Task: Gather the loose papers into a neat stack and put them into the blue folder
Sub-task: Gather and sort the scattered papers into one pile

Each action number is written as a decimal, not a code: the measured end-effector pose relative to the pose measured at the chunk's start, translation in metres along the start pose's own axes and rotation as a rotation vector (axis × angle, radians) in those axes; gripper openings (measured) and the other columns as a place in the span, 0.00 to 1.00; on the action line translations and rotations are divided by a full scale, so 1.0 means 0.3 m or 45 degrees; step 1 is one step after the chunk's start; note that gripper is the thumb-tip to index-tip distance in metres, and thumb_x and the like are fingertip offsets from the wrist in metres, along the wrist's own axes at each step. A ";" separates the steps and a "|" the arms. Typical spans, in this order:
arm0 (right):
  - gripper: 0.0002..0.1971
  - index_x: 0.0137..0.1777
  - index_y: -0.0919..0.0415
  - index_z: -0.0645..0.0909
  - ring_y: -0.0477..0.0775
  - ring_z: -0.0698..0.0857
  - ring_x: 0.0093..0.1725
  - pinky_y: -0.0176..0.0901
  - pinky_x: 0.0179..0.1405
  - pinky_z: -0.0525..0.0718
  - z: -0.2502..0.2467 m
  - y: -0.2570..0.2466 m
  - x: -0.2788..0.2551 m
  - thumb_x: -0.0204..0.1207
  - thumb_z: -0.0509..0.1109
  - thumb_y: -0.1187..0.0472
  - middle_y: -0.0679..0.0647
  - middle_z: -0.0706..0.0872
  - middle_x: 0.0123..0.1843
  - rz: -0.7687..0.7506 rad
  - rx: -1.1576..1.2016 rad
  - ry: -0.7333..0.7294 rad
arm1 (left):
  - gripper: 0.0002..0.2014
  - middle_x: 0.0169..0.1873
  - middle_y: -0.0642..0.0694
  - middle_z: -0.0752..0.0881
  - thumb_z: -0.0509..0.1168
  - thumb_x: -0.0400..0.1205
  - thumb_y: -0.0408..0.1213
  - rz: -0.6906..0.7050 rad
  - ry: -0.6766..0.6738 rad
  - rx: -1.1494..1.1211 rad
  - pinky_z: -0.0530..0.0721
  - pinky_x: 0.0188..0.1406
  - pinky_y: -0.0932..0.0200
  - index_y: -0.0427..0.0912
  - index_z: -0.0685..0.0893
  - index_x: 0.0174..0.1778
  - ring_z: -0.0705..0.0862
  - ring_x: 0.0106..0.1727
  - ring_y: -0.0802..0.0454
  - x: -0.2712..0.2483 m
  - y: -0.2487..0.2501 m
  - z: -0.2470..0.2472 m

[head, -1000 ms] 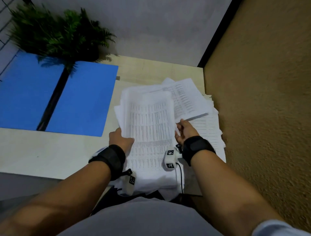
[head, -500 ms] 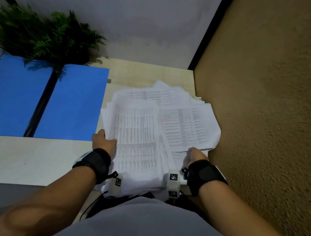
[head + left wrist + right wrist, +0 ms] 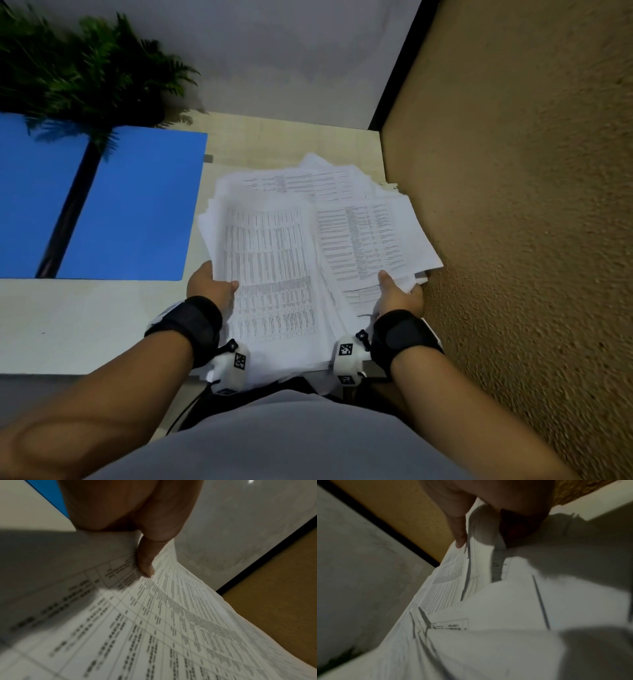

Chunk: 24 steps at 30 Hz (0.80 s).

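Observation:
A loose, fanned pile of printed papers (image 3: 274,260) lies at the right end of the pale table (image 3: 85,322), against the brown wall. My left hand (image 3: 210,289) grips the pile's left edge, thumb on top of the sheet (image 3: 145,566), fingers hidden beneath. My right hand (image 3: 397,296) holds the right-hand sheets near their lower edge, thumb on top (image 3: 458,534), fingers under them. The sheets (image 3: 488,615) overlap unevenly and overhang the table's near edge. The blue folder (image 3: 130,205) lies open and flat to the left, apart from the pile.
A potted fern (image 3: 85,68) stands at the back left, its fronds over the folder's top. A textured brown wall (image 3: 513,205) borders the table on the right. A grey wall (image 3: 274,51) runs behind. My lap is at the table's near edge.
My right hand slid down from the pile's middle to its lower right edge, pulling the right-hand sheets nearer. The left hand kept its grip on the left edge.

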State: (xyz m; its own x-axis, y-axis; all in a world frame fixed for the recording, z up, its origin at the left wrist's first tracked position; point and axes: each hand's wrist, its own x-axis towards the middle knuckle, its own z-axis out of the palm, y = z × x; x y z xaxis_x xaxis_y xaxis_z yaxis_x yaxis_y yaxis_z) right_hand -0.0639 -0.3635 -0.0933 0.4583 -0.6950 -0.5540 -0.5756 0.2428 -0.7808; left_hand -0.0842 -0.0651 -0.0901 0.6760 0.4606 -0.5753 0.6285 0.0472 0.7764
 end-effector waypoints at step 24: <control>0.14 0.55 0.57 0.82 0.35 0.87 0.46 0.35 0.52 0.82 0.036 -0.602 -0.309 0.77 0.66 0.75 0.45 0.87 0.45 -1.017 -0.047 -0.584 | 0.16 0.67 0.38 0.81 0.61 0.86 0.40 0.003 -0.346 0.176 0.77 0.64 0.52 0.39 0.74 0.68 0.81 0.63 0.42 0.016 0.119 -0.081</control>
State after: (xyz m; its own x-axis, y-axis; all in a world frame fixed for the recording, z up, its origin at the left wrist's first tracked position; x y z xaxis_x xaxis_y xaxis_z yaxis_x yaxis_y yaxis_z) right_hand 0.0047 -0.3356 0.0960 0.9479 -0.3087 0.0790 0.0094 -0.2207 -0.9753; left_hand -0.0679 -0.0395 -0.0590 0.7439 0.2054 -0.6359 0.6606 -0.0829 0.7461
